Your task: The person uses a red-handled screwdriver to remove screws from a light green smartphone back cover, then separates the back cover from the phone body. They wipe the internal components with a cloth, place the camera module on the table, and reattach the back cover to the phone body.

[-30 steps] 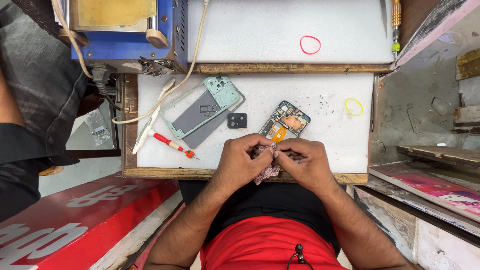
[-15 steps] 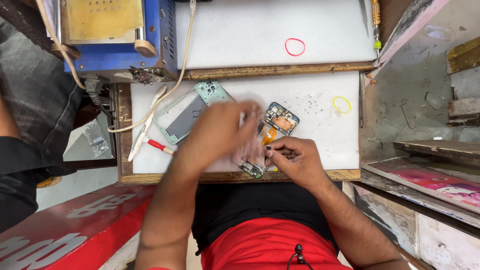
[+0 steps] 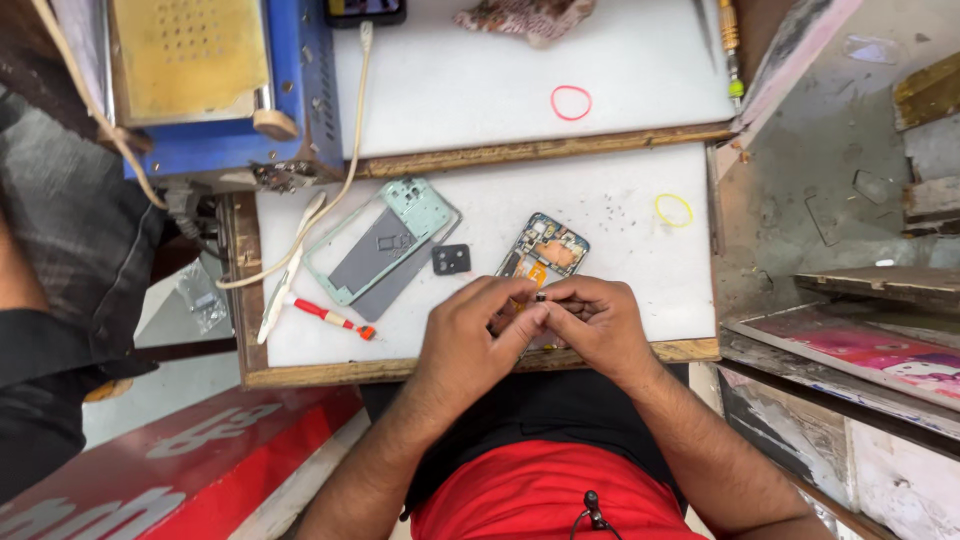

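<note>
Both hands pinch a tiny part (over opened phone).

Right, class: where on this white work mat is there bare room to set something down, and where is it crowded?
Bare: between the opened phone and yellow rubber band, and below the band. Crowded: the left, with the green phone frame, screwdriver and small black part; both hands fill the near edge.
</note>
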